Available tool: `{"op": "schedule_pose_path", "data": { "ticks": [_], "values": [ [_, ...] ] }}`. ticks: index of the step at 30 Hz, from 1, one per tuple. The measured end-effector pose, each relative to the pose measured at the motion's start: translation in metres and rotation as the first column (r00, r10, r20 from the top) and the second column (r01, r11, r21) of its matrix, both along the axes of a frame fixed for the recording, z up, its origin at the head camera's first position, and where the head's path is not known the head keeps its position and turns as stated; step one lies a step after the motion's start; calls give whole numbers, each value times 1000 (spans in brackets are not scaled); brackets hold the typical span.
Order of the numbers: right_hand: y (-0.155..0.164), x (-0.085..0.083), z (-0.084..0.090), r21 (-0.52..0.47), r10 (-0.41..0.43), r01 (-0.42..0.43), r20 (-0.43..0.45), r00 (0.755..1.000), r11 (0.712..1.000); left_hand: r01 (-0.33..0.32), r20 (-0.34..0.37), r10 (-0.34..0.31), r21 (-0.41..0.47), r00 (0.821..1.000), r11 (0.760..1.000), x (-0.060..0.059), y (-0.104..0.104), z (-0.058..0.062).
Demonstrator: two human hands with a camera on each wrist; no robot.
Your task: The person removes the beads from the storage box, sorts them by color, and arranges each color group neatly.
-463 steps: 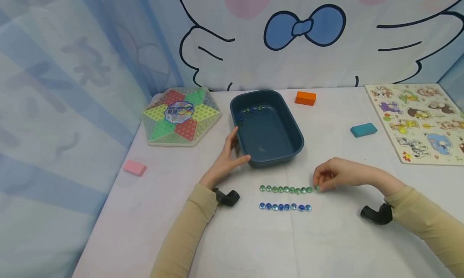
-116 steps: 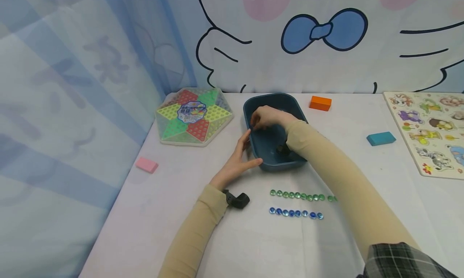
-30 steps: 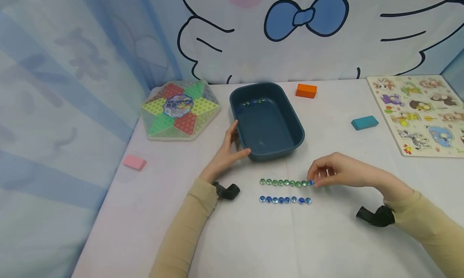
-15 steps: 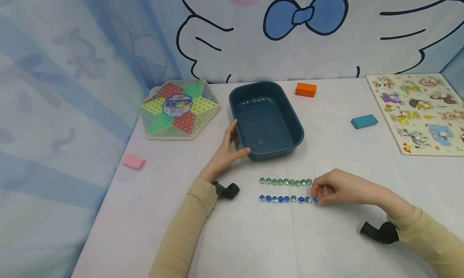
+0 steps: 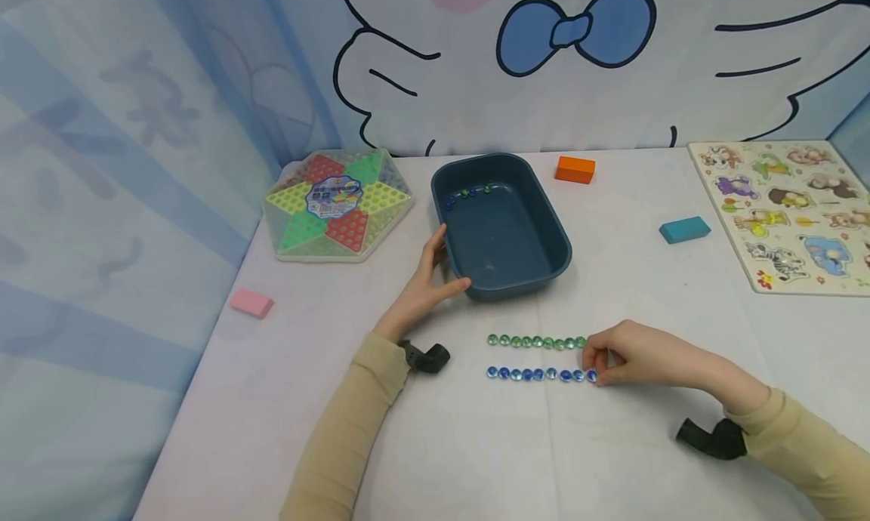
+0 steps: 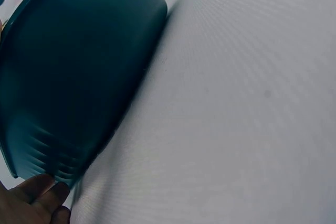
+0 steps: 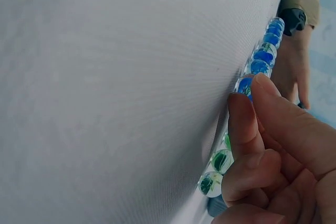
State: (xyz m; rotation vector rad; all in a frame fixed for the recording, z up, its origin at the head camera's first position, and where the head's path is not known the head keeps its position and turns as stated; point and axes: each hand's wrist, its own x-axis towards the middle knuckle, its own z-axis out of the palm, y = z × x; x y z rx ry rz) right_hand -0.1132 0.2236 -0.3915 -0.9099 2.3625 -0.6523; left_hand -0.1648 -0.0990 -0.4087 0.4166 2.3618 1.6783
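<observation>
At blue marble row's [image 5: 540, 374] right end, right hand [image 5: 628, 355] fingers pinching a marble [image 5: 592, 375]; left hand [image 5: 424, 283] fingers relaxed — touching tub's [image 5: 552, 238] edge

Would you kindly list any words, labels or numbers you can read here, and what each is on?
Chinese checkers box: its round centre label carries print, too small and blurred to read.
Animal puzzle board: pictures only, no text I can make out.
Nothing else shows writing.
</observation>
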Motion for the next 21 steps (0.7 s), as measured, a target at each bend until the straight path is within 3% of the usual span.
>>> {"op": "schedule_pose_path", "data": {
  "ticks": [9, 16, 21],
  "values": [
    [0, 0, 0, 11, -16, 16, 2, 1000, 1000, 5, -2, -5, -5, 1000, 1000, -1, 0, -1],
    [1, -2, 3, 6, -6, 6, 12, 1000, 1000, -16, -43, 16, 5, 999, 1000, -16, -3, -30],
    [0, -7, 12, -3, 12, -12, 17, 1000, 1000, -17, -55, 19, 23, 998, 1000, -16, -4, -34]
  ]
}}
